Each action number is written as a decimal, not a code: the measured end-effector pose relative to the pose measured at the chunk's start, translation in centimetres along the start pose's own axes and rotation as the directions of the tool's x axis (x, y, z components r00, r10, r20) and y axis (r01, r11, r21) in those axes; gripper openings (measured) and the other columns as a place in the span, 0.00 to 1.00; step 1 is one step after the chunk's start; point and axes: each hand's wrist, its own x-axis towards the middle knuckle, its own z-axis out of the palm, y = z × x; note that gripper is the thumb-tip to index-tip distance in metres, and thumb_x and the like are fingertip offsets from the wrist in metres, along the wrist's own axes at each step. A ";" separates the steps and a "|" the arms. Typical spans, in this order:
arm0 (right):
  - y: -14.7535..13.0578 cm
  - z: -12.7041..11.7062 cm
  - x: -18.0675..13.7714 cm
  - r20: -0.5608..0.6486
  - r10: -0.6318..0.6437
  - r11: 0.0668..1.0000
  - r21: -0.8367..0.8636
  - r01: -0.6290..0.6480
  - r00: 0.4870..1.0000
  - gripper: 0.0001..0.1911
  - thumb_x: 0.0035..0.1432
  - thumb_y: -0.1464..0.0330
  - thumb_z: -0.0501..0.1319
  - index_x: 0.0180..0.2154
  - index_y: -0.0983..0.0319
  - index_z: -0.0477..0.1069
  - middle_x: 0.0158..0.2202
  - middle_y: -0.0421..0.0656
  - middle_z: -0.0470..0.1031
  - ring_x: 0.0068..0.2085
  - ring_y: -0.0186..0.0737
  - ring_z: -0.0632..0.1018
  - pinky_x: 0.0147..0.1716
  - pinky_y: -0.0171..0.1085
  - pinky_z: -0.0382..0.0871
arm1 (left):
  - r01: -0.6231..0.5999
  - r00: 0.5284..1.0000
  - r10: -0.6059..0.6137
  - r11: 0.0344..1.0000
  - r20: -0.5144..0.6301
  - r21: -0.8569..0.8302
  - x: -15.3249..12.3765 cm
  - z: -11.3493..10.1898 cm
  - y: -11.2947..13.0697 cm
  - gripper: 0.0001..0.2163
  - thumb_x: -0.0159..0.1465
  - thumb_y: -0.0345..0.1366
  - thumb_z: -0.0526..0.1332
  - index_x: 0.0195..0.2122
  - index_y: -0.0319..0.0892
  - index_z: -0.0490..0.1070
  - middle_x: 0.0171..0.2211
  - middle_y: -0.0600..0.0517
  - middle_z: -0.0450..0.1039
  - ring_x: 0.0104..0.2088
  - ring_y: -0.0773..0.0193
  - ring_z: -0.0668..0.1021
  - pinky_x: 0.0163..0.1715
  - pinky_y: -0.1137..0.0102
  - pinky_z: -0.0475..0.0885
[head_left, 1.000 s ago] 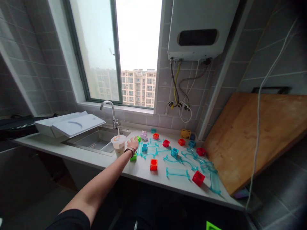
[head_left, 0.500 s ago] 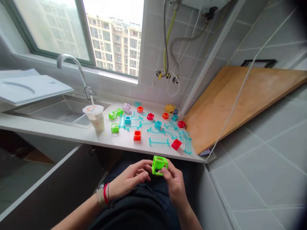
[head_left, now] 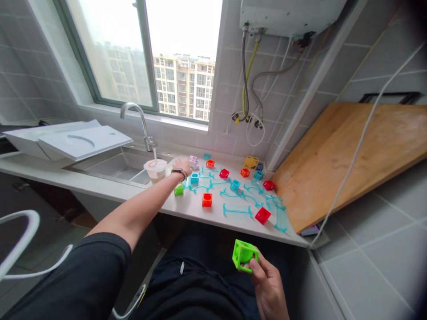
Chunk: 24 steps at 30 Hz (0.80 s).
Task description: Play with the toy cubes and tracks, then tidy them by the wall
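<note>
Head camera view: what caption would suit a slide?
Right hand holds a green cube while left hand reaches among coloured blocks on the counter.

Too small to tell what the left hand (head_left: 183, 167) touches. The right hand (head_left: 268, 286), cropped below, hides part of the green cube (head_left: 242, 253).

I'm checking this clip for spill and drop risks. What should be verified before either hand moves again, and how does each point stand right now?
1. Grip of the right hand on the green cube: ok, fingers closed around it above the lap.
2. Piece in the left hand: cannot tell, its fingers face away.
3. The cup upright: ok, though the left wrist is close beside it.
4. The red cube well back from the edge of the counter: not ok, it lies near the front edge.
</note>
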 end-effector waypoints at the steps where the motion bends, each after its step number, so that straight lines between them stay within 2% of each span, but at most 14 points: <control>1: 0.0 -0.3 -0.2 -0.016 -0.006 1.000 -0.001 0.006 1.000 0.21 0.56 0.57 0.71 0.48 0.62 0.82 0.40 0.47 0.83 0.37 0.45 0.81 0.37 0.38 0.78 | 0.049 0.999 -0.049 0.998 -0.005 0.040 0.7 0.5 -0.5 0.18 0.69 0.41 0.63 0.58 0.41 0.70 0.59 0.43 0.70 0.56 0.49 0.75 0.55 0.48 0.72; 5: 0.1 -1.5 -0.7 -0.086 -0.022 1.000 0.001 0.022 0.996 0.20 0.55 0.56 0.72 0.44 0.63 0.83 0.36 0.46 0.83 0.34 0.44 0.81 0.35 0.36 0.78 | 0.181 0.983 -0.183 0.971 0.000 0.159 2.1 2.3 -2.4 0.19 0.69 0.40 0.64 0.59 0.41 0.70 0.60 0.43 0.70 0.56 0.49 0.76 0.54 0.48 0.73; 11: -0.6 -2.5 -0.9 -0.162 -0.036 0.999 -0.009 0.035 0.986 0.20 0.54 0.55 0.72 0.42 0.63 0.83 0.29 0.44 0.80 0.32 0.43 0.79 0.33 0.37 0.77 | 0.240 0.966 -0.257 0.938 0.035 0.251 3.3 3.8 -3.7 0.19 0.70 0.40 0.63 0.60 0.41 0.69 0.61 0.43 0.69 0.57 0.49 0.75 0.55 0.48 0.72; 16: -0.7 -2.6 -0.7 -0.155 -0.031 0.999 0.000 0.032 0.987 0.18 0.54 0.55 0.72 0.39 0.63 0.83 0.27 0.42 0.78 0.31 0.42 0.77 0.34 0.38 0.78 | 0.243 0.959 -0.273 0.930 0.076 0.277 3.6 3.4 -4.1 0.18 0.70 0.40 0.63 0.59 0.41 0.70 0.59 0.43 0.71 0.54 0.51 0.77 0.52 0.51 0.75; 20: -0.2 -2.6 -0.9 -0.129 -0.048 0.999 0.000 0.049 0.990 0.21 0.56 0.54 0.71 0.44 0.63 0.82 0.29 0.43 0.78 0.32 0.41 0.77 0.35 0.37 0.77 | 0.221 0.961 -0.257 0.935 0.101 0.279 3.3 2.8 -3.9 0.17 0.70 0.39 0.63 0.58 0.41 0.70 0.58 0.43 0.71 0.53 0.52 0.77 0.52 0.52 0.76; 24: 0.1 -2.8 -1.0 -0.109 -0.055 0.998 0.003 0.056 0.993 0.20 0.58 0.55 0.70 0.45 0.63 0.82 0.30 0.43 0.78 0.32 0.40 0.76 0.34 0.36 0.76 | 0.195 0.968 -0.227 0.948 0.105 0.253 3.3 2.2 -3.4 0.16 0.70 0.39 0.63 0.57 0.40 0.71 0.58 0.44 0.72 0.53 0.52 0.77 0.52 0.52 0.75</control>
